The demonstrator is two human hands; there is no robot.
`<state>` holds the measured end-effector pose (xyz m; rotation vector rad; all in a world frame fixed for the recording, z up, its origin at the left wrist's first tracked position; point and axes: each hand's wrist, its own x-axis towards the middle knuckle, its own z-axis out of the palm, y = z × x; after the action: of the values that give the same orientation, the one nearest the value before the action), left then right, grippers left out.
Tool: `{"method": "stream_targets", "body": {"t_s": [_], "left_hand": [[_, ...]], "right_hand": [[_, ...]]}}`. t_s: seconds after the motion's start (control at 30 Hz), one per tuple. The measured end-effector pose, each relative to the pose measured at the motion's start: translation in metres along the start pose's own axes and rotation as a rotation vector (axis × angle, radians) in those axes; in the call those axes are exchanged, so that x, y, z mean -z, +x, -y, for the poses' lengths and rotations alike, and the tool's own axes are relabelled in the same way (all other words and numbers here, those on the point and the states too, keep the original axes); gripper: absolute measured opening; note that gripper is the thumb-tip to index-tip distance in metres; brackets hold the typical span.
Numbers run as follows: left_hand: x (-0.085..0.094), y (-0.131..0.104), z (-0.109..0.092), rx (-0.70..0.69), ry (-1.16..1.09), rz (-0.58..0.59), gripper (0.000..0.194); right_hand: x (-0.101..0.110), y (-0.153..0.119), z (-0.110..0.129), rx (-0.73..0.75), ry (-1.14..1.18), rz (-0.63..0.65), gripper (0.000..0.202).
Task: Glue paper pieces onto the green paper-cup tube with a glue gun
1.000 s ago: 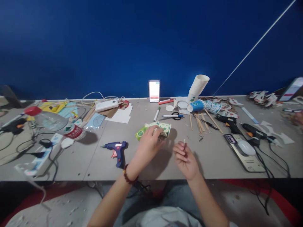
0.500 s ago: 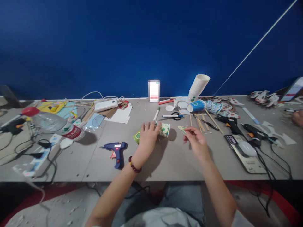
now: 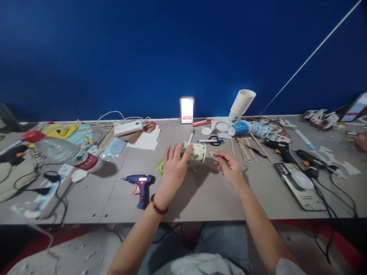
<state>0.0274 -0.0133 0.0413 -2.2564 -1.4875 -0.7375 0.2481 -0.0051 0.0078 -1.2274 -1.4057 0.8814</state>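
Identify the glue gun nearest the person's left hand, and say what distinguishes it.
It is the blue glue gun, just left of the left hand; the other glue guns, farther away, are mainly black.

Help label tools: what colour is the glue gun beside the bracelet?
The glue gun is dark blue (head view).

Bare room along worktop's (image 3: 197, 204) front edge, between glue gun (image 3: 142, 185) and phone (image 3: 299, 194) (my own forearms (image 3: 254, 210) cross it). Farther in, patterned cup (image 3: 198, 152) in my left hand (image 3: 175, 166) and scrap (image 3: 213, 156) in my right hand (image 3: 230, 169) leave only narrow gap. Toward back edge, blue-capped marker (image 3: 210, 141), scissors (image 3: 215, 144) and tilted cup stack (image 3: 241, 106) block way; bottle (image 3: 64, 150) hampers left side.
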Motion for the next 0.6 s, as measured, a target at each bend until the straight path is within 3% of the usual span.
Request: {"method": "stream_targets", "body": {"t_s": [0.3,0.6], "left_hand": [[-0.0032,0.0003,0.0003,0.006,-0.182,0.032,0.054],[-0.0030,-0.0017,-0.0023,-0.002,-0.203,0.022,0.058]], "right_hand": [[-0.0036,-0.0008,-0.0061,0.075,-0.047,0.016,0.024],[-0.0030,-0.0006,-0.0113,0.159,-0.183,0.032,0.024]]}}
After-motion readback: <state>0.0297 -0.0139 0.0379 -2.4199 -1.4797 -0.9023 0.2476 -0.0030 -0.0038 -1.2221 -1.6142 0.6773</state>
